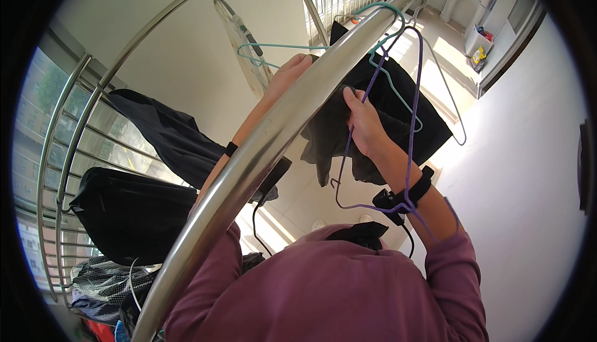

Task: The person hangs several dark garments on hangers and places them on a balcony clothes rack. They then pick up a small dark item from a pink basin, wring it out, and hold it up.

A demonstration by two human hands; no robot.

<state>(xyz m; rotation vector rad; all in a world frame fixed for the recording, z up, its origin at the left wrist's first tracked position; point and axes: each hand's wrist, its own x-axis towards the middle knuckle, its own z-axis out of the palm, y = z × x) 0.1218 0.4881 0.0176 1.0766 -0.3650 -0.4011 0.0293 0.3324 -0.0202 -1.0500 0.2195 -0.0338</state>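
A thick steel rail (280,120) runs diagonally between my arms. Above it, my left hand (291,71) pinches a dark edge of cloth, beside one arm of a teal hanger (275,45); the rail partly hides the fingertips. Below the rail, my right hand (366,120) grips a dark grey garment (326,118), thumb up. Purple hangers (415,85) dangle by my right hand and forearm; how they hook together is unclear. The teal hanger's hook lies over the rail. Behind the grey garment hangs a black cloth (419,108).
Dark garments (161,125) and a black cloth (135,216) hang on a curved steel rail (154,22) at left. A patterned garment (245,45) hangs farther back. Barred windows stand at left and top. A white wall (522,169) rises at right; a pedestal basin (451,1) stands far off.
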